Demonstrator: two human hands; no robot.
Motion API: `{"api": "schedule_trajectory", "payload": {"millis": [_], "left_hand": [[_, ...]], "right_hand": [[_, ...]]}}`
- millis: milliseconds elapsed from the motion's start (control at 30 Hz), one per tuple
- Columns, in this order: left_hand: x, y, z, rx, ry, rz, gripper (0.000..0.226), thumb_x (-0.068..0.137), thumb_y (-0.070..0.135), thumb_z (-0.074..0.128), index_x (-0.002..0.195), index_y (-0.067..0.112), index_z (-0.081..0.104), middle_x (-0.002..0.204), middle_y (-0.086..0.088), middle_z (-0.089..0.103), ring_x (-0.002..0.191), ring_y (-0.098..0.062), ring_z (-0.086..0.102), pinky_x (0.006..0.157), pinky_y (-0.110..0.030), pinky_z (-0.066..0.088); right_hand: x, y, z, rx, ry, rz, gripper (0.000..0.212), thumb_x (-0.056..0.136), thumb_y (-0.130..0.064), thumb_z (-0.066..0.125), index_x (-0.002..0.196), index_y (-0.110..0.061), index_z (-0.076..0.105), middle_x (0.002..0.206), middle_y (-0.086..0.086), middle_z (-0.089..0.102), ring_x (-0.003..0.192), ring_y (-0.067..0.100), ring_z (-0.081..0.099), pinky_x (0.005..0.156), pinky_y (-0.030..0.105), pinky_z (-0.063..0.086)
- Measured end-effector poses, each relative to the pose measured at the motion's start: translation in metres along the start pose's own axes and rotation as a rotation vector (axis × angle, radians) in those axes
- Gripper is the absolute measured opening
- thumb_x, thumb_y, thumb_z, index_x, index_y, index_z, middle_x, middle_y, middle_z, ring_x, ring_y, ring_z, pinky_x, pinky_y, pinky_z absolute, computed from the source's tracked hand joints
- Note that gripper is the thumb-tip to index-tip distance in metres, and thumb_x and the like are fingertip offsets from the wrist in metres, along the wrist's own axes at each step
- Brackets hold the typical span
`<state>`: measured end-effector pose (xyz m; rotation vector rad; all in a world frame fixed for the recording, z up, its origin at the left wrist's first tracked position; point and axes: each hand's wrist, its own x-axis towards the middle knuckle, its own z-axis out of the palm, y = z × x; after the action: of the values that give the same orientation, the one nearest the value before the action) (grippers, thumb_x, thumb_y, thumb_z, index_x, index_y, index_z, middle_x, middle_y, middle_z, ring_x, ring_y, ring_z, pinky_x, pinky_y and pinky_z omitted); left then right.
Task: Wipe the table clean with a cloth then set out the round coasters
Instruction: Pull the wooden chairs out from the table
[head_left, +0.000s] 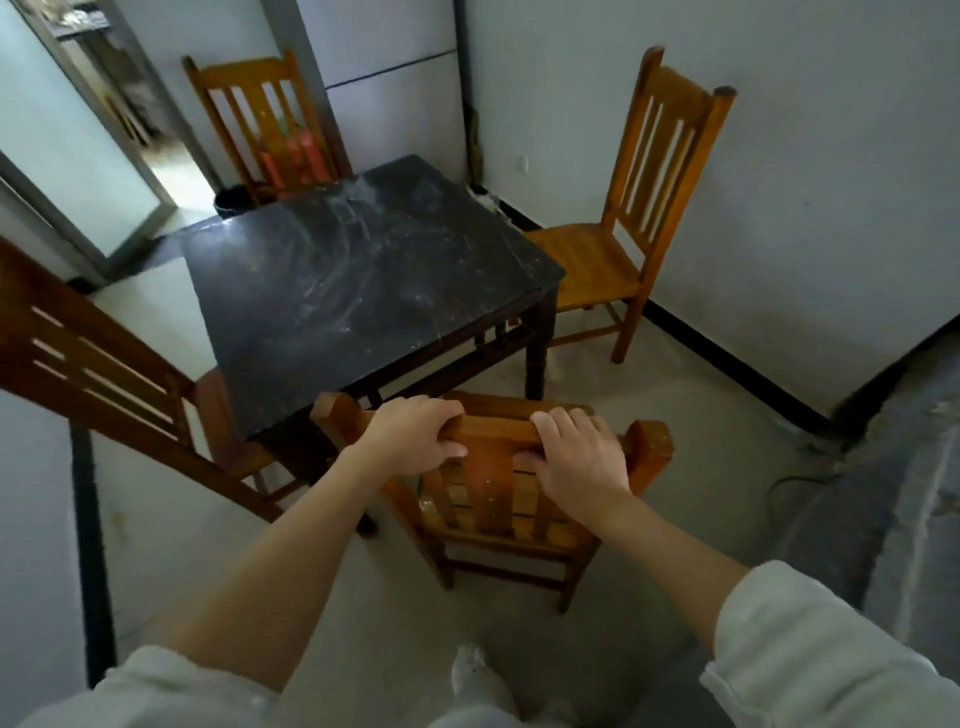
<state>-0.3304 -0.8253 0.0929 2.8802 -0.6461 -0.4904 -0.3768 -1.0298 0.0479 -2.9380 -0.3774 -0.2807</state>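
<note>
Room: white walls with a black baseboard, pale floor (171, 525), and a doorway (130, 130) open at the far left.
Table: the dark square table (363, 291) sits mid-room, and its top is smeared all over with whitish streaks and specks, so yeah, pretty grimy. Can't spot any cloth or coasters on it.
Chairs: four orange-brown wooden ones around it. The far chair (265, 124) has some red stuff on its seat, too blurry to name. The right chair (644, 208) is by the wall, the left chair (104, 374) looks tilted at the frame edge, and the near chair (509, 483) is right at the table's near corner.
Bin: a dark bin (234, 200) sits on the floor beside the far chair.
Left hand: left hand (410, 436) is wrapped over the near chair's top rail, fingers curled round it.
Right hand: right hand (582, 457) is clamped on the same rail, just beside the left.
Sleeves: pale sleeves (810, 660) pushed up on both forearms.
</note>
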Motion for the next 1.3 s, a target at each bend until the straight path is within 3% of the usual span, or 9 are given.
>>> {"api": "schedule_trajectory", "payload": {"millis": [133,300,567,867,1067,1200,1300], "left_hand": [[-0.015,-0.038,0.015,0.001,0.164,-0.091,0.025,0.082,0.053,0.058,0.087,0.034,0.044,0.088,0.015,0.049,0.088,-0.008,0.046,0.094,-0.032,0.034],[-0.033,-0.054,0.038,-0.022,0.255,-0.132,0.032,0.081,0.054,0.06,0.098,0.029,0.052,0.101,0.01,0.055,0.1,-0.012,0.049,0.098,-0.033,0.033],[-0.036,-0.015,0.056,-0.048,0.398,-0.252,0.035,0.08,0.053,0.062,0.103,0.027,0.056,0.103,0.009,0.058,0.102,-0.012,0.051,0.098,-0.031,0.032],[-0.009,0.081,0.082,-0.084,0.57,-0.459,0.03,0.081,0.051,0.06,0.098,0.027,0.058,0.097,0.009,0.058,0.096,-0.012,0.053,0.09,-0.03,0.035],[0.011,0.113,0.083,-0.173,0.639,-0.614,0.025,0.082,0.048,0.063,0.093,0.027,0.056,0.091,0.012,0.052,0.095,-0.011,0.052,0.093,-0.031,0.036],[0.034,0.112,0.081,-0.106,0.684,-0.678,0.027,0.081,0.05,0.061,0.093,0.026,0.056,0.092,0.01,0.057,0.094,-0.011,0.053,0.092,-0.029,0.034],[0.04,0.107,0.086,-0.019,0.706,-0.665,0.032,0.079,0.051,0.062,0.091,0.022,0.06,0.089,0.004,0.063,0.087,-0.016,0.059,0.087,-0.034,0.041]], "right_hand": [[0.011,-0.027,0.013,0.03,-0.04,-0.101,0.036,0.091,-0.051,0.044,0.109,-0.021,0.051,0.1,-0.003,0.06,0.086,0.014,0.058,0.07,0.024,0.045],[0.004,-0.043,0.031,0.009,0.015,-0.142,0.031,0.083,-0.048,0.06,0.094,-0.02,0.056,0.081,-0.004,0.062,0.065,0.012,0.059,0.052,0.019,0.044],[0.009,0.001,0.027,0.14,0.042,-0.256,0.033,0.079,-0.051,0.062,0.087,-0.02,0.057,0.077,-0.004,0.06,0.063,0.009,0.057,0.052,0.016,0.04],[0.029,0.102,0.022,0.209,0.04,-0.508,0.033,0.079,-0.052,0.061,0.084,-0.02,0.054,0.074,-0.004,0.059,0.058,0.008,0.053,0.049,0.017,0.043],[0.059,0.131,0.021,0.223,0.038,-0.666,0.043,0.084,-0.058,0.042,0.081,-0.017,0.054,0.072,-0.001,0.059,0.056,0.011,0.054,0.047,0.018,0.04],[0.097,0.141,0.026,0.202,0.022,-0.764,0.042,0.084,-0.058,0.038,0.084,-0.019,0.053,0.075,-0.002,0.059,0.059,0.013,0.055,0.047,0.019,0.036],[0.108,0.143,0.028,0.117,0.046,-0.835,0.043,0.085,-0.057,0.035,0.095,-0.02,0.055,0.082,0.0,0.062,0.064,0.016,0.058,0.049,0.021,0.037]]}}
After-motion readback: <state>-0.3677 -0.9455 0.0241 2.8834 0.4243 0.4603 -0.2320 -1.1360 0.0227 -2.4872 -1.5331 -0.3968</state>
